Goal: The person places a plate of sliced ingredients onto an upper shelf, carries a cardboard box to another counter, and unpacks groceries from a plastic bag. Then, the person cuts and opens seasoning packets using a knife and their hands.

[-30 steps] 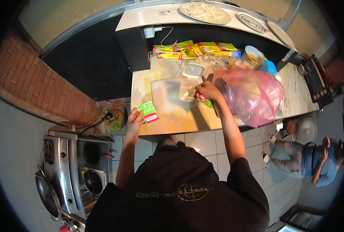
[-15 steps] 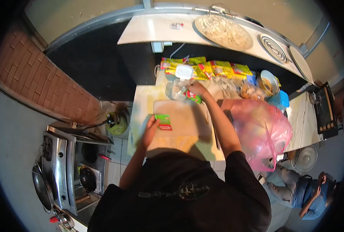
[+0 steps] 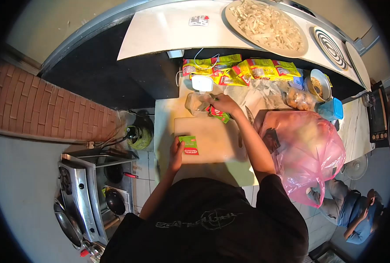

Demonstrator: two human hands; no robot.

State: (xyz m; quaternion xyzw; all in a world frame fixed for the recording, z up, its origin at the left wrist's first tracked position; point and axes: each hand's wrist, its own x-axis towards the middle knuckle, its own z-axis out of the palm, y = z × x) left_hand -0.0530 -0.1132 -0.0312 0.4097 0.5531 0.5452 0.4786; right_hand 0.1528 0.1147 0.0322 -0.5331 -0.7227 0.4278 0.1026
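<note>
My left hand [image 3: 175,152] pinches a green and red seasoning packet [image 3: 189,145] by its left edge, above the cutting board [image 3: 212,136]. My right hand [image 3: 225,104] has its fingers curled down at the right side of a clear plastic tub [image 3: 197,105]; what they grip is hidden. The tub's white lid [image 3: 202,83] stands flipped back behind it. Just below my right fingers are more green and red packets [image 3: 220,115]; I cannot tell whether the hand touches them.
Yellow packets [image 3: 265,69] line the back of the table. A knife [image 3: 249,115] lies right of my right hand, near a pink plastic bag [image 3: 309,153]. On the ledge sits a plate of pale strips [image 3: 269,26]. A stove [image 3: 83,197] stands left; another person [image 3: 357,215] is at right.
The view has shifted, so the table sits differently in the frame. My left hand still holds the packet, and my right hand stays beside the tub.
</note>
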